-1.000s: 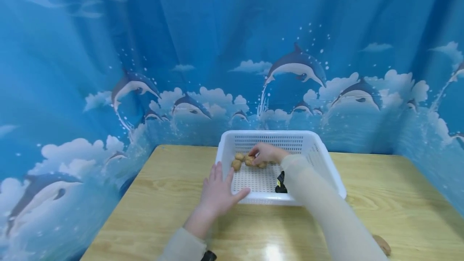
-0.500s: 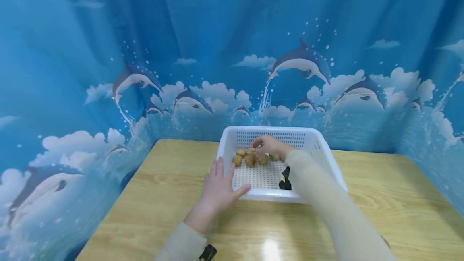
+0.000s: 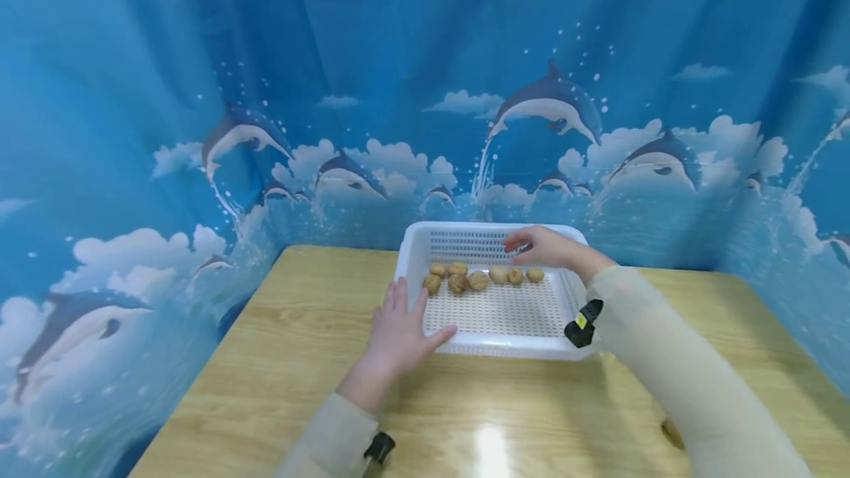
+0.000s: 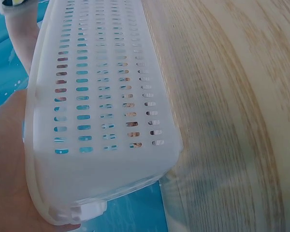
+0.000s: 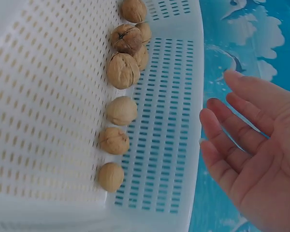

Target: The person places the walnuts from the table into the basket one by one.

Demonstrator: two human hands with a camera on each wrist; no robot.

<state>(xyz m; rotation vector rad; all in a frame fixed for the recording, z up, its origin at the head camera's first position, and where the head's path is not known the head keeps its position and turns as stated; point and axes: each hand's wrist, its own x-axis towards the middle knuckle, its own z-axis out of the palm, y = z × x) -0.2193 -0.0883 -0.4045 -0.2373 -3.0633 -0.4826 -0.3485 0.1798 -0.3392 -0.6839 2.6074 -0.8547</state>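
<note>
A white perforated plastic basket [image 3: 413, 255] [image 4: 106, 101] [image 5: 179, 121] stands on a wooden table [image 3: 279, 360]. Several walnuts [image 3: 477, 280] [image 5: 122, 70] lie in a row along its far side. My left hand [image 3: 401, 330] rests flat on the table with the thumb against the basket's near left corner; its palm [image 4: 5, 169] touches the basket wall. My right hand [image 3: 541, 248] [image 5: 251, 145] hovers over the basket's far rim with relaxed, straight fingers, holding nothing, just above the rightmost walnut [image 3: 534, 274].
A blue dolphin-print curtain [image 3: 332, 94] closes off the back and both sides of the table. One more walnut [image 3: 672, 434] lies on the table at the near right, partly hidden by my right sleeve [image 3: 690, 382].
My right hand has let go of the walnuts, lifted and moved right toward the basket's far rim. More walnuts now lie spread in a row. The left hand has stayed put.
</note>
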